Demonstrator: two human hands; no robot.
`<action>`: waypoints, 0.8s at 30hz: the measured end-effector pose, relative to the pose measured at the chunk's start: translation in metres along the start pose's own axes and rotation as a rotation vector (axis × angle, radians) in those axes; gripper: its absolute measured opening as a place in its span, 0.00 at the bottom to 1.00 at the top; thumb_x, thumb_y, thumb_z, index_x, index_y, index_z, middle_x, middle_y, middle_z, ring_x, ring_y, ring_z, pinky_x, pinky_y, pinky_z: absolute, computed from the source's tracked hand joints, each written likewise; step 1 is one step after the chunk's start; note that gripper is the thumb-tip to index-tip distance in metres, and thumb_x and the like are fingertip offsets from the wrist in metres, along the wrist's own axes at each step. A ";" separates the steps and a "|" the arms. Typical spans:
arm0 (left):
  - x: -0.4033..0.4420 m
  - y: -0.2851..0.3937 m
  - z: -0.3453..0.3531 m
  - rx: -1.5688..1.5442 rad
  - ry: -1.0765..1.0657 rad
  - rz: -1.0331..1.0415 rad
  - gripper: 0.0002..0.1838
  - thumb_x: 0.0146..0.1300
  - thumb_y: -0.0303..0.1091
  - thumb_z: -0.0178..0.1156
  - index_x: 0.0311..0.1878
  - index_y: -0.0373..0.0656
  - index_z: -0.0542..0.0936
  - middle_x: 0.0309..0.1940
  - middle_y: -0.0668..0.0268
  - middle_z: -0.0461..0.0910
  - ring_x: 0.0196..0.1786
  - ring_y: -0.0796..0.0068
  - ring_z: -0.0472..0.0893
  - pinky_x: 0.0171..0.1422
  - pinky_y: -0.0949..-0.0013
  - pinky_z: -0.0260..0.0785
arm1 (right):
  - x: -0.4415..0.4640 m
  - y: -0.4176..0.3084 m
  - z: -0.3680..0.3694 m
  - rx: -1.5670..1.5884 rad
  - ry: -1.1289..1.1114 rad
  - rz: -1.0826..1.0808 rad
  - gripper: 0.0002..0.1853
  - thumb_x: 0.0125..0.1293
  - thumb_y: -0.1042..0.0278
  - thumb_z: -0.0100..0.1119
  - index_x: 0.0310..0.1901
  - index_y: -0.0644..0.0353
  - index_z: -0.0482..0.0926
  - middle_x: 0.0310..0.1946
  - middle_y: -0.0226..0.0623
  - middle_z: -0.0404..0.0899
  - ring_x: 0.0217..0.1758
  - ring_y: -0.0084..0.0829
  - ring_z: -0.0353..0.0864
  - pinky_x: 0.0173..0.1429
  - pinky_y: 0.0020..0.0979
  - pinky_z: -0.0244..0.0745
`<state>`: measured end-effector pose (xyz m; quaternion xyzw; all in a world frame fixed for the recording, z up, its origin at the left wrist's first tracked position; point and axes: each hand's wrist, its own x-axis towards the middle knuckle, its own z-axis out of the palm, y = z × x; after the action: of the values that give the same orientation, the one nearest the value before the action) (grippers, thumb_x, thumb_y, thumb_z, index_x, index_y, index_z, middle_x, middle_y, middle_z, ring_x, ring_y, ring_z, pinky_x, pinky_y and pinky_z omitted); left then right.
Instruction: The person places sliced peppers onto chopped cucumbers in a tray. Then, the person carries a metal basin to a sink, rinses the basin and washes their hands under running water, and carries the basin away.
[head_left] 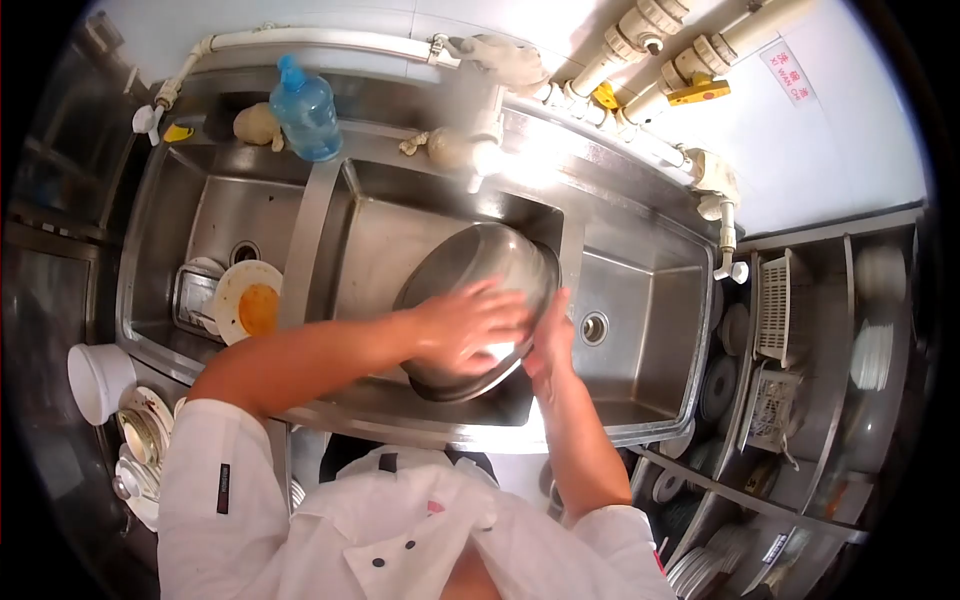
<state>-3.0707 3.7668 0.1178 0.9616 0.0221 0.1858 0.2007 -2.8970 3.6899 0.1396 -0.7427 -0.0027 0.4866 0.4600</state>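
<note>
The left hand (470, 328) was spread, blurred, over the metal basin (485, 255), tilted in the middle sink (375, 245). The right hand (550, 345) supported its right side, exact grip unclear; steady support there seemed important.

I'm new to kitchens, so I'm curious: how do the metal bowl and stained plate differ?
The bowl is grey metal; the plate is pale with an orange patch. The bowl is larger and deeper than the plate. The left hand and right hand are at the tilted bowl; the plate sits untouched. Both look round.
</note>
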 end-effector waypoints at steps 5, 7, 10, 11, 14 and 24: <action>0.048 -0.057 0.022 -0.259 0.010 -0.535 0.28 0.64 0.51 0.60 0.63 0.47 0.79 0.68 0.56 0.73 0.73 0.54 0.67 0.78 0.50 0.54 | -0.011 0.012 0.002 0.053 0.035 -0.035 0.41 0.73 0.28 0.40 0.56 0.69 0.75 0.35 0.35 0.80 0.27 0.24 0.77 0.22 0.27 0.66; 0.042 -0.100 0.045 -0.660 0.083 -0.708 0.28 0.66 0.53 0.59 0.62 0.44 0.80 0.62 0.57 0.79 0.69 0.56 0.72 0.76 0.59 0.59 | -0.014 0.022 -0.002 0.079 0.030 -0.086 0.42 0.72 0.27 0.42 0.55 0.67 0.76 0.36 0.35 0.80 0.28 0.23 0.77 0.23 0.26 0.65; 0.005 -0.102 0.046 -1.038 0.304 -0.880 0.33 0.77 0.54 0.48 0.72 0.35 0.68 0.72 0.53 0.68 0.76 0.63 0.63 0.80 0.64 0.51 | -0.014 0.025 -0.016 0.141 0.023 0.006 0.43 0.72 0.31 0.48 0.65 0.71 0.68 0.58 0.43 0.74 0.55 0.37 0.76 0.53 0.37 0.73; -0.019 -0.111 0.074 -0.994 0.352 -0.952 0.37 0.77 0.57 0.45 0.75 0.35 0.63 0.76 0.52 0.61 0.79 0.63 0.57 0.82 0.65 0.46 | -0.013 0.025 -0.021 0.194 -0.002 0.028 0.44 0.73 0.33 0.49 0.70 0.72 0.64 0.67 0.46 0.71 0.65 0.42 0.75 0.66 0.42 0.74; -0.095 -0.082 0.138 -0.848 0.455 -1.136 0.38 0.77 0.55 0.44 0.74 0.30 0.61 0.74 0.46 0.63 0.78 0.54 0.60 0.81 0.61 0.49 | -0.012 0.025 -0.039 0.282 0.007 -0.123 0.44 0.71 0.31 0.51 0.64 0.74 0.70 0.60 0.47 0.76 0.58 0.41 0.80 0.61 0.39 0.77; 0.002 0.008 0.056 -0.497 0.307 -0.770 0.35 0.78 0.52 0.42 0.77 0.36 0.57 0.79 0.49 0.51 0.82 0.51 0.47 0.84 0.55 0.39 | -0.021 0.041 -0.039 0.193 0.063 -0.156 0.45 0.71 0.30 0.49 0.65 0.74 0.68 0.61 0.47 0.76 0.60 0.41 0.78 0.63 0.38 0.75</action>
<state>-3.0490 3.7384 0.0741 0.7680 0.3609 0.2375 0.4728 -2.8978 3.6303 0.1312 -0.7074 0.0008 0.4238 0.5657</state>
